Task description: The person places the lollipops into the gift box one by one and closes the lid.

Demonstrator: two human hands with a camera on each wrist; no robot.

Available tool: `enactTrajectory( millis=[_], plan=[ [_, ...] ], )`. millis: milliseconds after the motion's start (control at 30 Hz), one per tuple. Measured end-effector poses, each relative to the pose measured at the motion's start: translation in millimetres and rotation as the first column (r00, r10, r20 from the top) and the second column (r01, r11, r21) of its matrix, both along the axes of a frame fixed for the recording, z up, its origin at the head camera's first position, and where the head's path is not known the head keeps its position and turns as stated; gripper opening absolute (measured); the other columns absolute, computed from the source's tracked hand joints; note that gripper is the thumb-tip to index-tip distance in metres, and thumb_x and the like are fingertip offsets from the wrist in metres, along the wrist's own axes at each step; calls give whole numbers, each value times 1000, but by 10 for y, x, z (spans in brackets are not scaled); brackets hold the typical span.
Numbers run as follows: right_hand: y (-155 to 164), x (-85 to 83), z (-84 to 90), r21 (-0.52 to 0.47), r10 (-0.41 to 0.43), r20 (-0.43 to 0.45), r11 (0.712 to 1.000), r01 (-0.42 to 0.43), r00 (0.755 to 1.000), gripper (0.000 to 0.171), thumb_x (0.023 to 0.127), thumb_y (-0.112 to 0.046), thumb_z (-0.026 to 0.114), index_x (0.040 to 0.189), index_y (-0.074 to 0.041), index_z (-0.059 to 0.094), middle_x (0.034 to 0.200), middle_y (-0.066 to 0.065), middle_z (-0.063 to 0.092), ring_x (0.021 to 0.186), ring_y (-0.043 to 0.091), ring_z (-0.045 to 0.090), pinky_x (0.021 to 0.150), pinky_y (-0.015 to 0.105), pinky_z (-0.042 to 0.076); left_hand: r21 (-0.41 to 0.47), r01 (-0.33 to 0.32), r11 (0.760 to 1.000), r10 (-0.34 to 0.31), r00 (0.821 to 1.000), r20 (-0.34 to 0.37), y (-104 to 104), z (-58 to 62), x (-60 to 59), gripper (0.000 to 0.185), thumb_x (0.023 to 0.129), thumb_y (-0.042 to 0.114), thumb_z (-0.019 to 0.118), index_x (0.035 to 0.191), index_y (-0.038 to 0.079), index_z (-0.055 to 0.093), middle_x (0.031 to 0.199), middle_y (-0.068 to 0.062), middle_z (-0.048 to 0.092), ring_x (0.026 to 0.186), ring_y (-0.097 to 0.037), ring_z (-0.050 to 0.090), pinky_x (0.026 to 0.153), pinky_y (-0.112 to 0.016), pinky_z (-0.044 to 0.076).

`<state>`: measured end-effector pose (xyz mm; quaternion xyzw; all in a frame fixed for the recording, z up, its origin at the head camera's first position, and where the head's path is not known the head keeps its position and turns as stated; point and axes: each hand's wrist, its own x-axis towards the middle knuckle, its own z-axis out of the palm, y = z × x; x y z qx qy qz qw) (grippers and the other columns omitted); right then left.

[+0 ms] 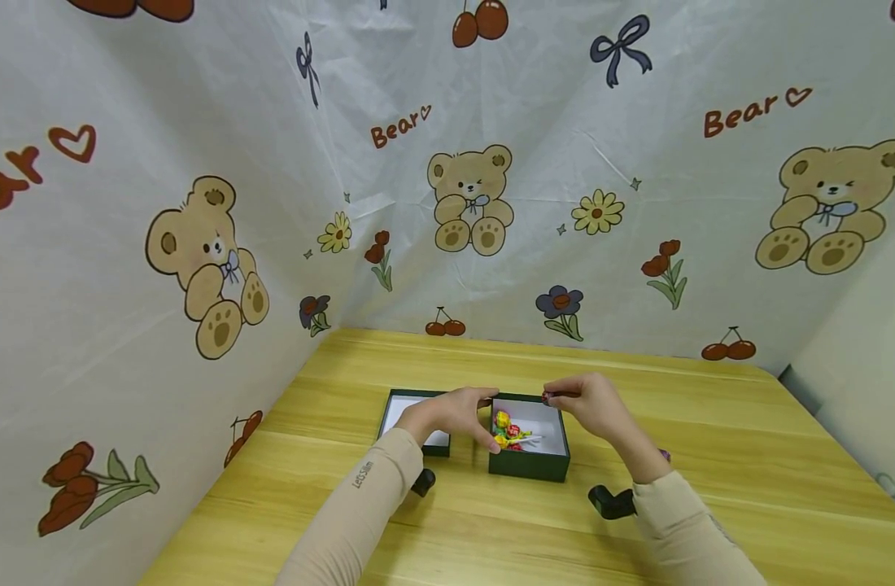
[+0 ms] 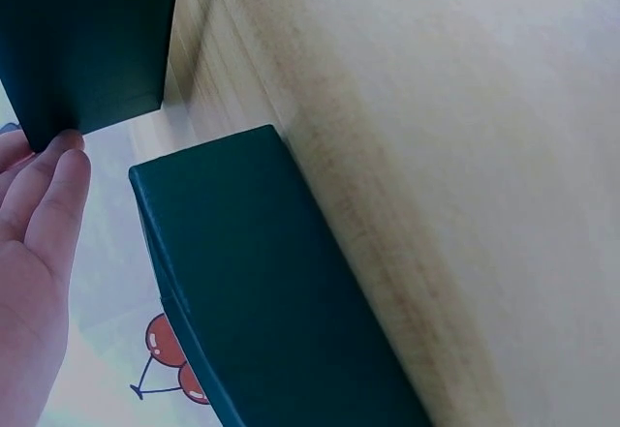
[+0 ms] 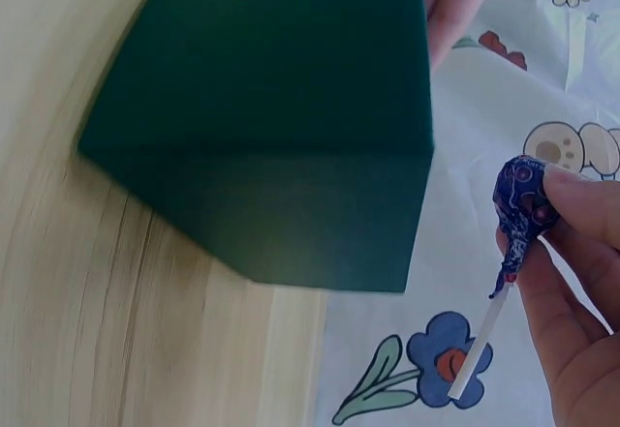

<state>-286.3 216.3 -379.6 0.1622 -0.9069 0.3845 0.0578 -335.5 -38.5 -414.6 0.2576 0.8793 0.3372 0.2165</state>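
The blue-wrapped lollipop (image 3: 523, 216) is pinched by its wrapped head between the fingertips of the right hand (image 1: 600, 404), its white stick hanging free below, and it sits above the far right rim of the open dark green box (image 1: 530, 462). That box stands on the wooden table (image 1: 748, 456) and already holds several bright lollipops (image 1: 508, 430) bunched at its left end. The left hand (image 1: 455, 413) steadies the box, fingers lying against its left wall, between it and the box lid (image 1: 415, 423) lying inside up just to the left. To do this well, keep the left hand firm so the box does not slide, bring the sweet over the bare white floor on the right, lower it inside the walls, and only then loosen the pinch, stick laid flat.
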Motion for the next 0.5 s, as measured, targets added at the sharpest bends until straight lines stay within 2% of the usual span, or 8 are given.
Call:
enactTrajectory(
  millis=[300, 500],
  plan=[
    [-176, -76, -62, -56, 127, 4, 990, -126, 992, 20, 93, 3, 66, 111, 7, 73, 106, 22, 74, 95, 29, 73, 75, 31, 61, 9, -2, 1000, 2, 1000, 22, -8, 4, 3, 107, 75, 37, 89, 160, 18, 28, 161, -9, 38, 148, -27, 37, 116, -48, 39],
    [-256, -101, -100, -63, 160, 5, 985, -160, 987, 19, 91, 4, 67, 108, 7, 74, 103, 20, 75, 92, 27, 73, 74, 30, 61, 14, 11, 1000, -11, 1000, 24, -5, 6, -3, 106, 76, 36, 88, 160, 17, 26, 162, -10, 36, 149, -27, 37, 116, -48, 39]
  ],
)
